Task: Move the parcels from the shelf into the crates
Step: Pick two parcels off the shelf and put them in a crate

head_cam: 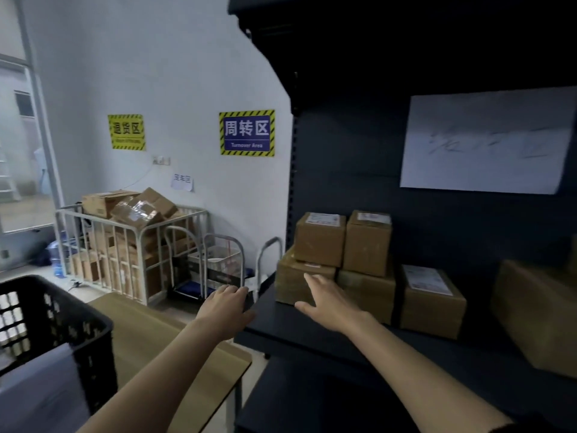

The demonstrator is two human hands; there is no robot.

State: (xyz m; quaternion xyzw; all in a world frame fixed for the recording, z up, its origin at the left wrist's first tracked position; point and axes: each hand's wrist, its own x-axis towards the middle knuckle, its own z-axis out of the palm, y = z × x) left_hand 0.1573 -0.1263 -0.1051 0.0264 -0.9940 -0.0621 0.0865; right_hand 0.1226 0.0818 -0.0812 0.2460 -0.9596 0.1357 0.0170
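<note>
Currently: black crate [46, 323] at near left, next to a wooden counter [150, 339]; whether it stands on the counter is not clear. Far left, against the white wall, a metal cage trolley [125, 245] is piled with cardboard boxes. A yellow sign [126, 132] and a blue sign [246, 132] hang on the wall above it.

Left hand [226, 303]: back up, fingers loosely bent, holding nothing, at the left end of the dark shelf [312, 332]. Contact with the shelf edge cannot be told.

Right hand [327, 300]: fingers straight, thumb spread, holding nothing. It is stretched out over the shelf board, fingertips against the front of the lower left parcel [293, 285]. Touch or small gap: cannot tell. The two hands are apart.

Parcels all on the shelf, none in the crate. An upper left parcel [320, 239] sits on the lower left one. Just right of it is a second stack of two parcels [367, 242]. Right again is a labelled parcel [432, 304], then a large parcel [537, 314] at the right edge. A white sheet [487, 142] with blurred writing is fixed to the shelf's back panel above.
</note>
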